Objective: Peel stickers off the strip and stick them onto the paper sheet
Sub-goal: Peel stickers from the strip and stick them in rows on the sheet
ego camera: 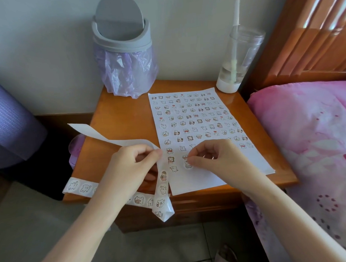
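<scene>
strip (163,182) middle hidden behind left hand (130,166); right hand (214,155) pinches sticker (187,165)

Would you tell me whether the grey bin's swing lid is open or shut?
Open: the swing lid stands tipped up on edge, well above the bin's rim.

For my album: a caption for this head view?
Left hand holds the sticker strip; right hand sets a pinched sticker on the paper sheet.
</scene>
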{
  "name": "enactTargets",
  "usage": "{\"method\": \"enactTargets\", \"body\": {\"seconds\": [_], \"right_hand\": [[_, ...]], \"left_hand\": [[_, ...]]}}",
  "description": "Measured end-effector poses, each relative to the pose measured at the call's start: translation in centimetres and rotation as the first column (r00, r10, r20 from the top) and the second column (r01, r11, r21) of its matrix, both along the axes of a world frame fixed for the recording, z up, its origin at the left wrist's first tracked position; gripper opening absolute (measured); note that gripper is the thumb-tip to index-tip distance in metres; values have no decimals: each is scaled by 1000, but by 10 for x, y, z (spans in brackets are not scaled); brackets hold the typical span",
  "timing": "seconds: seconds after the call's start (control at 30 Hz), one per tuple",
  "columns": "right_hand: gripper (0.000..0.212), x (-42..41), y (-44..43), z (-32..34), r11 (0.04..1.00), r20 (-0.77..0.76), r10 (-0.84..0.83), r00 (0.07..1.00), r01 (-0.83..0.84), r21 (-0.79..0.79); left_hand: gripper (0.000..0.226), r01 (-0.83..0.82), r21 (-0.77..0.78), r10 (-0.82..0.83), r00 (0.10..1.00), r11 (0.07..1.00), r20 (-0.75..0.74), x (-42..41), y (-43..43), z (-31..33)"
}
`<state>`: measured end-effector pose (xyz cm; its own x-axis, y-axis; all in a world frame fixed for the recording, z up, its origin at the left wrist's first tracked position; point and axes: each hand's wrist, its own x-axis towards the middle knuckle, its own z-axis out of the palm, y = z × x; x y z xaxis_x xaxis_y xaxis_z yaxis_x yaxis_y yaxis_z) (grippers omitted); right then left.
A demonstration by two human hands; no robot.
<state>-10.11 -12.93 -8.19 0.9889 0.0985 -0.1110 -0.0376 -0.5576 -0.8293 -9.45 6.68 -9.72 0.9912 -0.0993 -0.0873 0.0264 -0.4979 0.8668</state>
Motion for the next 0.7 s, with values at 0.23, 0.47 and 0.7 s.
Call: {"method": "enactTargets", "body": {"seconds": [0.23,0.47,0.7], "right_hand": [[2,3,3,-2,1000,-1,20,1000,-20,-20],[3,3,4,-6,999,18,12,1000,-11,-44],[4,2,6,-9,998,49,14,999,-11,-64]], "left_hand": [[15,-2,-1,2,1000,1000,2,0,0,-1],[16,6,17,-6,1000,1000,8,0,0,-1],[16,3,25,-3,1000,1000,10,0,0,-1]]}}
